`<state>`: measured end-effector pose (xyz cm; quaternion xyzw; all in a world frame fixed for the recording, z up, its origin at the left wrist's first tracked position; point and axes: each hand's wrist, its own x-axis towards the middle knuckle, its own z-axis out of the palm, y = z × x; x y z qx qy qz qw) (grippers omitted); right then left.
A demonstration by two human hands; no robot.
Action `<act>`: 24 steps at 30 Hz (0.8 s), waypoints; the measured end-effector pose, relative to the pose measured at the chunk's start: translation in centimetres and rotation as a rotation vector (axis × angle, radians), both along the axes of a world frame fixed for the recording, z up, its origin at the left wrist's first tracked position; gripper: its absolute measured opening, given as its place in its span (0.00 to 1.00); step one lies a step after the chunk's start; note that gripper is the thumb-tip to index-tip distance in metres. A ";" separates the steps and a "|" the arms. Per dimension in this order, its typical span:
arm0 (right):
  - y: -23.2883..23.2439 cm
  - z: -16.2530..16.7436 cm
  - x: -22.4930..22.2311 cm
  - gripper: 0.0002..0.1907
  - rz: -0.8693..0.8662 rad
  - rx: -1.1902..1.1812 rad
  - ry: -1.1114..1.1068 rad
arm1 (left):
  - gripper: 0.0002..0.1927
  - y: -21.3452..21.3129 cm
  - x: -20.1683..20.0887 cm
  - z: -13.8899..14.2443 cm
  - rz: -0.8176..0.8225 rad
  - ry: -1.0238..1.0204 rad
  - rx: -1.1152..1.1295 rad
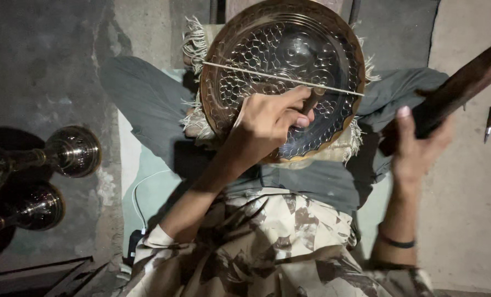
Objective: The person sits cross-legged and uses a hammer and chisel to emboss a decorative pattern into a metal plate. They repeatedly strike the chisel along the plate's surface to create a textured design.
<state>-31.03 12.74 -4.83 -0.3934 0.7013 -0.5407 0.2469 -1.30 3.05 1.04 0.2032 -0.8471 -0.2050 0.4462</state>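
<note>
Pinching a short dark punch (313,100) tip-down on the embossed brass plate (283,77) resting on the lap, the left hand (267,124) should hold it steady & upright w/ plate braced, while the right hand (418,146), closed round what's prob. a wooden mallet (457,91), strikes squarely.

Packages: none. Labels: none. Signs: none. Screens: none in view.
</note>
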 end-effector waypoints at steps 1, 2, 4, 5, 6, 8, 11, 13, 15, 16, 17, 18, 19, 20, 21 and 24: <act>-0.4 2.3 -0.3 0.24 0.171 -0.096 0.237 | 0.06 -0.1 0.0 0.0 -0.018 0.008 0.052; -0.8 4.5 -0.6 0.24 0.350 -0.187 0.471 | 0.06 -0.2 -0.1 0.1 -0.035 0.017 0.104; -1.5 8.3 -0.8 0.21 0.440 -0.104 0.687 | 0.06 -0.3 -0.3 0.3 -0.035 0.042 0.113; -1.8 9.8 -0.7 0.20 0.479 -0.065 0.777 | 0.06 -0.4 -0.4 0.4 -0.021 0.057 0.068; -2.2 10.8 -0.3 0.21 0.503 -0.033 0.836 | 0.07 -0.4 -0.5 0.5 -0.007 0.073 0.020; -2.9 12.4 0.7 0.22 0.556 0.033 0.951 | 0.08 -0.1 -0.6 0.8 -0.028 0.080 0.172; -3.9 14.3 2.4 0.27 0.622 0.058 1.053 | 0.09 0.3 -0.3 1.1 -0.014 0.041 0.333; -4.4 15.1 3.5 0.32 0.637 -0.031 1.034 | 0.08 0.3 -0.1 1.1 0.002 0.034 0.253; -5.1 15.7 4.2 0.28 0.699 0.011 1.096 | 0.07 0.4 -0.2 0.9 0.021 0.069 0.015; -5.4 16.1 4.3 0.29 0.725 0.104 1.185 | 0.08 0.4 -0.3 0.7 0.040 0.074 0.068; -5.7 16.3 4.4 0.31 0.756 0.195 1.276 | 0.10 0.7 -0.4 0.6 0.054 0.076 0.126; -6.0 16.6 4.4 0.37 0.783 0.376 1.408 | 0.13 1.1 -0.5 0.5 0.068 0.074 0.188; -6.2 16.9 4.4 0.43 0.805 0.564 1.535 | 0.13 1.6 -0.6 0.4 0.111 0.102 0.323; -6.6 17.0 4.5 0.43 0.807 0.373 1.398 | 0.14 2.2 -0.8 0.3 0.156 0.129 0.459; -6.9 17.1 4.5 0.42 0.804 0.189 1.254 | 0.15 2.7 -0.9 0.4 0.201 0.155 0.598; -7.9 17.5 4.6 0.41 0.883 0.157 1.533 | 0.13 3.5 -1.5 0.5 0.333 0.123 0.542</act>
